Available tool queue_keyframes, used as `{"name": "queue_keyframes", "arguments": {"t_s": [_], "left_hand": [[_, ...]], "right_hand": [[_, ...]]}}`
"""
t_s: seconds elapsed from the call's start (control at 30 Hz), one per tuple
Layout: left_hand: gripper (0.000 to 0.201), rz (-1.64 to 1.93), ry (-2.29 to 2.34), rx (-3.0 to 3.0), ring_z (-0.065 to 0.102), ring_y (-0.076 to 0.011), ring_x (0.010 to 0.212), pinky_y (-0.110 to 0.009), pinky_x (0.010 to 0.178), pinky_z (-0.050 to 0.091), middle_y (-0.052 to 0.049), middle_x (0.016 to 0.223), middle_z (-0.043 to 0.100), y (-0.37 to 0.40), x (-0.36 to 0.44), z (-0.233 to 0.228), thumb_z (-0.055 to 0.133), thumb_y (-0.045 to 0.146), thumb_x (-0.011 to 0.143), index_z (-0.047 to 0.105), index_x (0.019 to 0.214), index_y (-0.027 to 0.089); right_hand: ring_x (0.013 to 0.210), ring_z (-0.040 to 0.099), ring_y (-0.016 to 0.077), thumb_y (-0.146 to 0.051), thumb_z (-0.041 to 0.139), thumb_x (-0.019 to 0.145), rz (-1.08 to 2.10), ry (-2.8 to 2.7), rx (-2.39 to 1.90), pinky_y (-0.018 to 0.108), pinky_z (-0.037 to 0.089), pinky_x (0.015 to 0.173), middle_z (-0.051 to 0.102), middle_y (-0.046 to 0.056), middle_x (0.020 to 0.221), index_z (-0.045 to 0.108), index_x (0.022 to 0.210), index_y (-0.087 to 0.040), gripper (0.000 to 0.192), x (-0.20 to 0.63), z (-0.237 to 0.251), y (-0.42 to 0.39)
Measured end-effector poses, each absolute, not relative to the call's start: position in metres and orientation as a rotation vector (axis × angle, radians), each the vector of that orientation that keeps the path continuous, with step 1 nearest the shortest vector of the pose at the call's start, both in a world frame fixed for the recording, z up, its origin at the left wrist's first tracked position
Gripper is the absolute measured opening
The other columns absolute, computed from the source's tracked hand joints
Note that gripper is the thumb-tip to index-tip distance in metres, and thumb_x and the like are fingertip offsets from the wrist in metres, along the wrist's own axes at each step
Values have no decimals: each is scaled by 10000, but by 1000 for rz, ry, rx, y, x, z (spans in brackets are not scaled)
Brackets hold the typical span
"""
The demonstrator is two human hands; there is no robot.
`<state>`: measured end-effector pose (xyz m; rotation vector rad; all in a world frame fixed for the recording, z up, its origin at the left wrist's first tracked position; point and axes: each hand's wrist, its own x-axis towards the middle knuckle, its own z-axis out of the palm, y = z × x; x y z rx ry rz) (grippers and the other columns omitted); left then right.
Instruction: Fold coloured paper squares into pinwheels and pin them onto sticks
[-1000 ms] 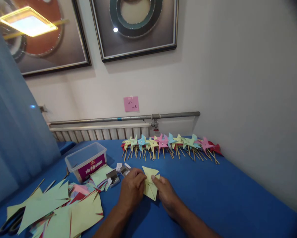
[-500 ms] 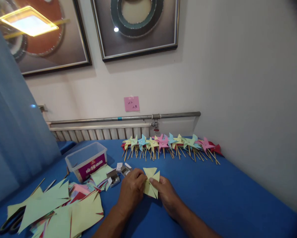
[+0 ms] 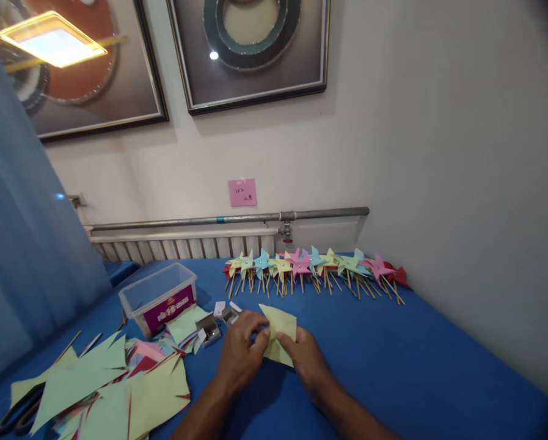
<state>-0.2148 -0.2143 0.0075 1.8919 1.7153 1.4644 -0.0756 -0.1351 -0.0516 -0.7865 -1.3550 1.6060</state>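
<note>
A yellow paper pinwheel piece [image 3: 280, 333] lies on the blue table [image 3: 393, 354], pinched between both hands. My left hand [image 3: 242, 354] grips its left edge with fingertips bent over the paper. My right hand [image 3: 306, 359] holds its lower right side. A row of finished paper pinwheels on wooden sticks [image 3: 310, 269] in yellow, blue, pink, green and red lies against the wall beyond my hands.
A clear plastic box with a purple label [image 3: 158, 296] sits left of my hands. Cut paper triangles [image 3: 104, 385] are piled at the lower left, with scissors [image 3: 14, 415] partly beneath them. Small metal and white bits [image 3: 216, 321] lie near my left hand. A radiator and pipe run along the wall.
The paper's points have been folded inward, so it now looks flatter and more closed. Both hands stayed in place, with the fingers shifting slightly on the paper.
</note>
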Motion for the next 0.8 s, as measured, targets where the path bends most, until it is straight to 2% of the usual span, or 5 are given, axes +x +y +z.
{"name": "queue_keyframes", "arguments": {"t_s": [0.1, 0.17, 0.37, 0.57, 0.8], "left_hand": [[184, 1464, 1713, 1502, 581, -178, 697, -278, 650, 417, -30, 732, 665, -208, -218, 6, 617, 326, 834, 721, 788, 181], [208, 1425, 1632, 1319, 520, -151, 609, -263, 594, 369, -2, 642, 618, -204, -219, 2, 668, 377, 777, 700, 739, 175], [315, 1381, 1473, 1150, 416, -101, 511, -243, 532, 290, 46, 547, 532, -198, -216, -6, 813, 427, 594, 621, 635, 181], [287, 1414, 1503, 1138, 418, -104, 470, -243, 502, 280, 41, 503, 538, -198, -215, -9, 781, 428, 627, 626, 609, 187], [252, 1444, 1518, 1114, 468, -122, 500, -246, 522, 321, 20, 524, 595, -196, -213, -15, 767, 416, 633, 663, 621, 186]], "right_hand": [[889, 748, 315, -412, 733, 763, 1530, -1388, -833, 380, 577, 746, 811, 68, 876, 773, 1041, -205, 349, -72, -43, -140], [855, 741, 304, -414, 718, 778, 1482, -1423, -853, 366, 567, 725, 807, 63, 867, 775, 1039, -199, 344, -70, -39, -142], [737, 691, 253, -459, 745, 760, 1462, -1490, -832, 323, 532, 665, 780, 41, 785, 783, 973, -185, 349, -70, -43, -141], [764, 694, 261, -512, 756, 739, 1553, -1467, -790, 338, 546, 681, 777, 52, 805, 759, 1003, -184, 421, -73, -48, -140], [678, 663, 229, -466, 744, 744, 1516, -1457, -869, 305, 499, 610, 752, 32, 736, 746, 906, -181, 328, -73, -42, -143]]}}
